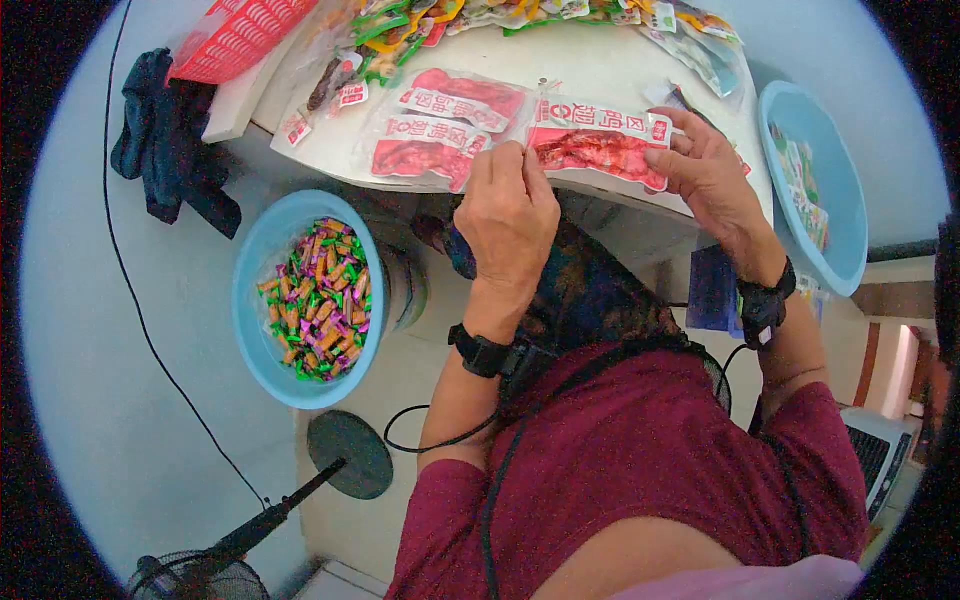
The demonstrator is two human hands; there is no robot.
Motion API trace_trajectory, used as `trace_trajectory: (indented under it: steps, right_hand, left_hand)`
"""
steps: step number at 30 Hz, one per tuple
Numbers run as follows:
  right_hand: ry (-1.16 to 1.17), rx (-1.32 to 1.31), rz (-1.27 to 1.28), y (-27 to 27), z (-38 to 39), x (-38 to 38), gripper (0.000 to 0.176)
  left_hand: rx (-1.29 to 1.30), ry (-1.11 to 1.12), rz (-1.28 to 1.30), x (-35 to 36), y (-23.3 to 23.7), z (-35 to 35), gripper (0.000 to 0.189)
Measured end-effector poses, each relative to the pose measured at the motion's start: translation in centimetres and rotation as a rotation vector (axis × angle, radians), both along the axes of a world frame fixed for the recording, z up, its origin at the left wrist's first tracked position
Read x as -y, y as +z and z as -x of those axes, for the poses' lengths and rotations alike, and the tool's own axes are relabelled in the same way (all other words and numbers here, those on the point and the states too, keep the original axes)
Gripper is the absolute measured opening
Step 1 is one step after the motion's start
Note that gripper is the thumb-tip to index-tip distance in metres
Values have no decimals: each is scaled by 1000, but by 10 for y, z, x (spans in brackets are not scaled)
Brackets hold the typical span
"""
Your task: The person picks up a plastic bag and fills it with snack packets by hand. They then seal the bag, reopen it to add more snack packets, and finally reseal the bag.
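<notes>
Both of my hands are at a red and white food packet (600, 145) with a clear window showing reddish-brown contents, at the table's front edge. My left hand (507, 205) pinches the packet's left end, its fingers bent together. My right hand (700, 170) grips the packet's right end between thumb and fingers. Just left of my left hand, similar red and white packets (430, 148) lie on the white table (580, 65) inside clear plastic.
Colourful packets (400, 35) line the table's far side. A blue basin of small wrapped sweets (320, 300) stands lower left. Another blue basin (845, 215) with packets is at the right. A red basket (240, 40) is upper left, a fan (200, 575) lower left.
</notes>
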State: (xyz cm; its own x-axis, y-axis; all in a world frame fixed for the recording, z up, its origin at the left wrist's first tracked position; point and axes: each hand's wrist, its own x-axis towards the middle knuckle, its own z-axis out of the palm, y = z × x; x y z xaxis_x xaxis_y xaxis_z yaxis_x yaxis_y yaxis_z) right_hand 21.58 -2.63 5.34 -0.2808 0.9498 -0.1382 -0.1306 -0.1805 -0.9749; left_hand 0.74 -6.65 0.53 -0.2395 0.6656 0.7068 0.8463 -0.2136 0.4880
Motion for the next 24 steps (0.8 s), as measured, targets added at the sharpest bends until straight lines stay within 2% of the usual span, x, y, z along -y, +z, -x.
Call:
trace_trajectory:
  steps: [15, 24]
  right_hand:
    - [108, -170, 102, -7, 48, -7, 46]
    - [214, -164, 74, -15, 84, -23, 46]
  left_hand:
    - [54, 5, -90, -2, 5, -1, 6]
    - [155, -40, -76, 0, 10, 1, 6]
